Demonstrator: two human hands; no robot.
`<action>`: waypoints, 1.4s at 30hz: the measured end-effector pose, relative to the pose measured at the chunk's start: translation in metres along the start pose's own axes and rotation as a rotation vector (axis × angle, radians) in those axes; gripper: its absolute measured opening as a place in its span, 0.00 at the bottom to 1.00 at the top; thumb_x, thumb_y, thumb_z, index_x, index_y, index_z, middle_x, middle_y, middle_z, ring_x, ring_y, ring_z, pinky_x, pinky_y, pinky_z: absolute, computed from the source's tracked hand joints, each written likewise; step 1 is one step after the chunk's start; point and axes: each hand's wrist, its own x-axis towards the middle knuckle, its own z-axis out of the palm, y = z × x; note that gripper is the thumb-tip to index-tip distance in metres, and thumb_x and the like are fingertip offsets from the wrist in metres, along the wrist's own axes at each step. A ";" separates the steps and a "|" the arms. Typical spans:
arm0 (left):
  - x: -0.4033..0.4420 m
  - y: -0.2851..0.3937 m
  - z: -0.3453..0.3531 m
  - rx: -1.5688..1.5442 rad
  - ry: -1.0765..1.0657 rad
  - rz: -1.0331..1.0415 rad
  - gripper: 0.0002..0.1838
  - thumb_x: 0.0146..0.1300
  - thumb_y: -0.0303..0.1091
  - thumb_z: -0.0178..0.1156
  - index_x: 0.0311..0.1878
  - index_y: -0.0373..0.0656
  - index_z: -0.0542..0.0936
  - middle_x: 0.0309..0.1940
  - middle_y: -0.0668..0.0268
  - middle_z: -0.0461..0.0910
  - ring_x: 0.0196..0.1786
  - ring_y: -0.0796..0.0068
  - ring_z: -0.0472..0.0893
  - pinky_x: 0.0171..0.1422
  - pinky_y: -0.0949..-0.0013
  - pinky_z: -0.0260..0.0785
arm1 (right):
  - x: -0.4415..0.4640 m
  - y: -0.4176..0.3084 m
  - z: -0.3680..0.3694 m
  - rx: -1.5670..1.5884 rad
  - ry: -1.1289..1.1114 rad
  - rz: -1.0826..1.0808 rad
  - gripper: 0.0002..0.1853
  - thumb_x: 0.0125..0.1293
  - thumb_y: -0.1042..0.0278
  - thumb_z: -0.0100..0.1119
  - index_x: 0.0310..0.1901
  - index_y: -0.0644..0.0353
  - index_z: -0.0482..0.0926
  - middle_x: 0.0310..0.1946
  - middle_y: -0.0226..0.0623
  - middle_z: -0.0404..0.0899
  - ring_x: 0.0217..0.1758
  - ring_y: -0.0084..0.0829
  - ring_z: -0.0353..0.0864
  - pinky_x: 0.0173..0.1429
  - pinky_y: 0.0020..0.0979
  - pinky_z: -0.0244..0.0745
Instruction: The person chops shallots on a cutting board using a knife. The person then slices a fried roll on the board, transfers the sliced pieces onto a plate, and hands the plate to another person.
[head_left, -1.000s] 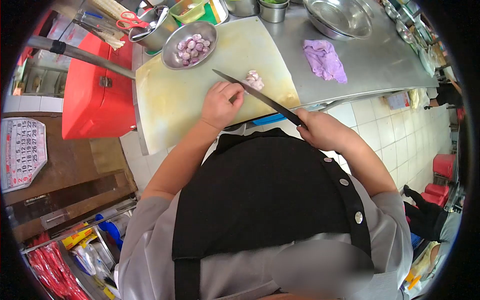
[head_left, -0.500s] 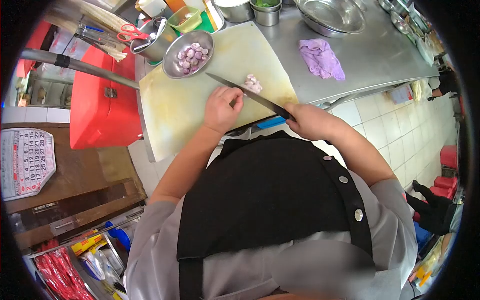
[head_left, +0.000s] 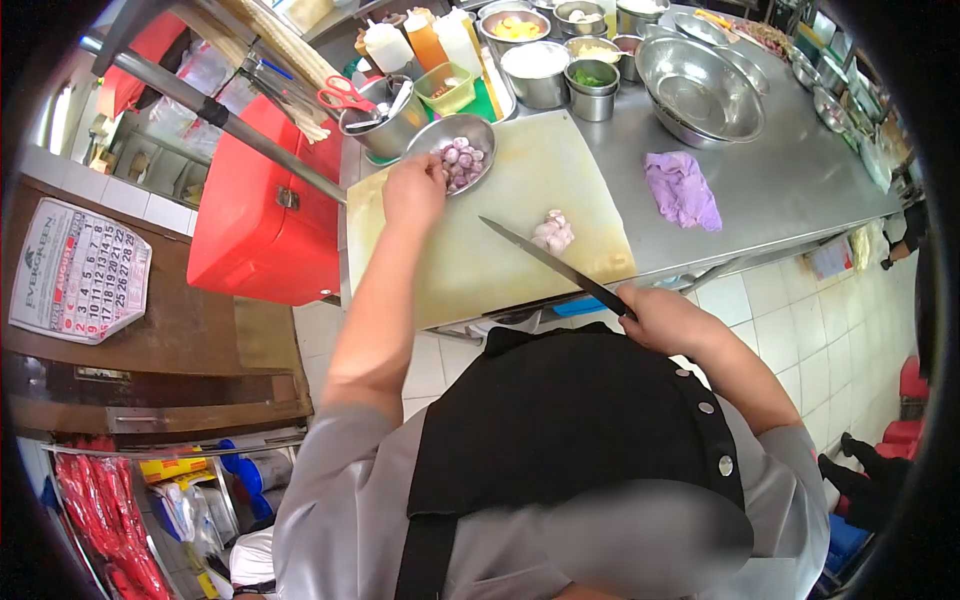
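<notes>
Kitchen, tiled floor point(head_left: 825, 335); steel worktop point(head_left: 780, 210) w/ pale cutting board point(head_left: 430, 275) at L end, nr edge, presumably for easy reach.

L hand point(head_left: 413, 195): fingers bent at near-L rim of steel bowl point(head_left: 430, 135), next to purple shallots point(head_left: 463, 165) inside; grasping one or not, cannot tell (tips partly hidden). R hand point(head_left: 668, 322): fingers clenched round black handle of knife point(head_left: 555, 262), just off near edge of board; blade angled fwd-L over board, prob. so held to stay out of L hand's way. Touching board or just above, unclear.

Just beyond blade, to R: small pile of pale pieces point(head_left: 553, 232), well apart from bowl, prob. to avoid mixing w/ purple ones. Bowl at far-L part of board, likely so placed for L-hand access.

Farther out: steel container point(head_left: 393, 135) beyond bowl, holding red-handled scissors point(head_left: 345, 95) handles-up, prob. for quick grip; squeeze bottles point(head_left: 424, 42) behind. Steel pots point(head_left: 537, 90) grouped past far edge of board, presumably to save working room. To R, crumpled purple cloth point(head_left: 683, 190) directly on steel, prob. kept handy; wide steel basin point(head_left: 690, 85) beyond. Red box point(head_left: 265, 220) beside L end of worktop.
</notes>
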 end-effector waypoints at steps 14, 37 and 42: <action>0.052 -0.006 0.023 0.345 -0.358 -0.050 0.16 0.61 0.38 0.67 0.51 0.44 0.89 0.52 0.52 0.88 0.57 0.51 0.86 0.62 0.51 0.75 | -0.007 0.004 0.005 -0.038 -0.021 0.012 0.14 0.73 0.63 0.59 0.52 0.63 0.73 0.40 0.58 0.85 0.48 0.61 0.84 0.52 0.56 0.77; -0.123 0.037 0.048 -0.325 -0.058 0.419 0.15 0.58 0.30 0.72 0.50 0.44 0.86 0.43 0.57 0.82 0.51 0.53 0.81 0.57 0.55 0.75 | 0.000 0.006 0.008 0.023 0.085 0.061 0.13 0.72 0.65 0.60 0.52 0.62 0.75 0.40 0.57 0.84 0.48 0.61 0.84 0.53 0.55 0.76; -0.123 0.034 0.055 -0.428 -0.031 0.429 0.12 0.57 0.28 0.70 0.45 0.43 0.85 0.43 0.57 0.82 0.50 0.50 0.81 0.56 0.53 0.75 | -0.003 0.003 0.006 -0.014 0.092 0.064 0.12 0.73 0.65 0.59 0.51 0.62 0.74 0.38 0.57 0.84 0.47 0.61 0.84 0.52 0.56 0.77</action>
